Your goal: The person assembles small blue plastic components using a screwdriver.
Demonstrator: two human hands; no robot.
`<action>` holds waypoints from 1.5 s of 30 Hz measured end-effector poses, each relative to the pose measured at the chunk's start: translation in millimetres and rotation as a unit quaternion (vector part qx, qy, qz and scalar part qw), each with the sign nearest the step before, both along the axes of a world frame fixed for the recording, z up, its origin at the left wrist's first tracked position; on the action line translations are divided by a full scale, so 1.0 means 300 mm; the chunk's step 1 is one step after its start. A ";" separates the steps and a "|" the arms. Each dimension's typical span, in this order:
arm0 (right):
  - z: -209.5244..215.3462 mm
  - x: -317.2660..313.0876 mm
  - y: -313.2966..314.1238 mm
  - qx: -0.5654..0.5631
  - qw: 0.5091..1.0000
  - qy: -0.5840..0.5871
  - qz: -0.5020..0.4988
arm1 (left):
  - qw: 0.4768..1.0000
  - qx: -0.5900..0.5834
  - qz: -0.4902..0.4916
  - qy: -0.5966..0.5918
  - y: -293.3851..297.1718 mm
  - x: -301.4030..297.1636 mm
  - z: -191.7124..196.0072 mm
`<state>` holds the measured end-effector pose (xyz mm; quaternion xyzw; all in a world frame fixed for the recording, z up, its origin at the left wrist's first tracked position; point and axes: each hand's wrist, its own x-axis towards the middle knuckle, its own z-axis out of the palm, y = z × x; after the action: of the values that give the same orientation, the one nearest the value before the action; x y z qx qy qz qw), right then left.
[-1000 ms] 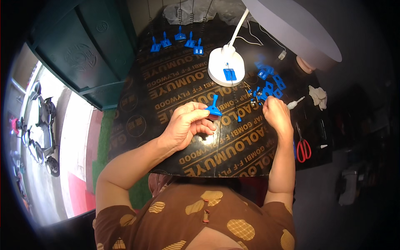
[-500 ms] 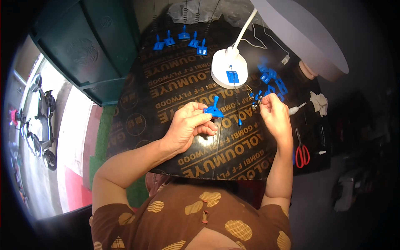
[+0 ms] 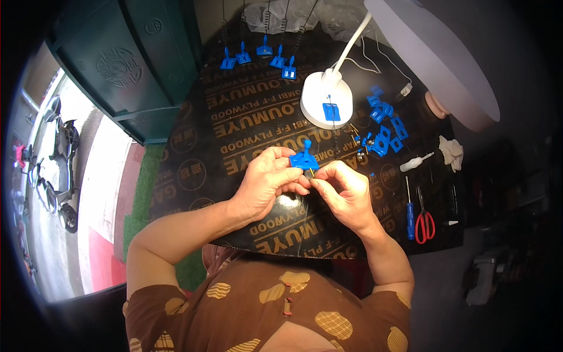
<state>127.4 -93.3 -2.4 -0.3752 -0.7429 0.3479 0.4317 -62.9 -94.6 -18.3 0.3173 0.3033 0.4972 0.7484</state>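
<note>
My left hand (image 3: pixel 263 180) pinches a blue plastic piece (image 3: pixel 304 160), a flat base with an upright knobbed stem, above the table. Close on its right, my right hand (image 3: pixel 347 193) is closed on a thin brass-coloured pin (image 3: pixel 312 173) at the piece's lower edge. Whether the pin is inside the piece or only touching it, I cannot tell. A similar blue part (image 3: pixel 331 111) with a dark cord rests on the white lamp base (image 3: pixel 311 108). Beyond my right hand lie loose blue parts (image 3: pixel 383 139) and small metal pieces (image 3: pixel 360 155).
A lamp with a large round head (image 3: pixel 434 58) leans over the far right. Red-handled scissors (image 3: pixel 424 227), a blue-handled screwdriver (image 3: pixel 410 220), a white-bodied tool (image 3: pixel 413 163) and crumpled tissue (image 3: pixel 451 154) lie at right. Several blue pieces with coiled wires (image 3: pixel 265 46) line the far edge.
My right hand has moved left and nearer from the loose parts to the blue piece, now with a pin between its fingers. The left hand still holds the piece.
</note>
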 end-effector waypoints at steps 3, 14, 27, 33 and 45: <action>-0.010 -0.006 0.001 -0.003 1.000 0.005 0.001 | 1.000 0.002 -0.004 -0.003 -0.004 0.007 0.003; -0.019 -0.004 0.004 -0.016 1.000 0.025 -0.001 | 1.000 0.020 -0.006 0.013 -0.006 0.012 0.001; -0.021 -0.007 0.004 -0.036 0.999 0.036 0.003 | 0.998 0.050 0.006 0.025 -0.012 0.025 0.013; -0.016 -0.001 0.011 0.006 1.000 0.003 -0.011 | 0.999 0.017 0.029 -0.004 -0.009 0.023 0.022; -0.009 0.002 0.014 0.023 0.999 -0.037 0.002 | 0.997 0.020 0.059 0.045 -0.005 0.014 0.007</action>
<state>128.0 -89.2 -5.2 -0.3766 -0.7667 0.3175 0.4119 -58.7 -96.0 -16.1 0.3354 0.3448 0.5317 0.6971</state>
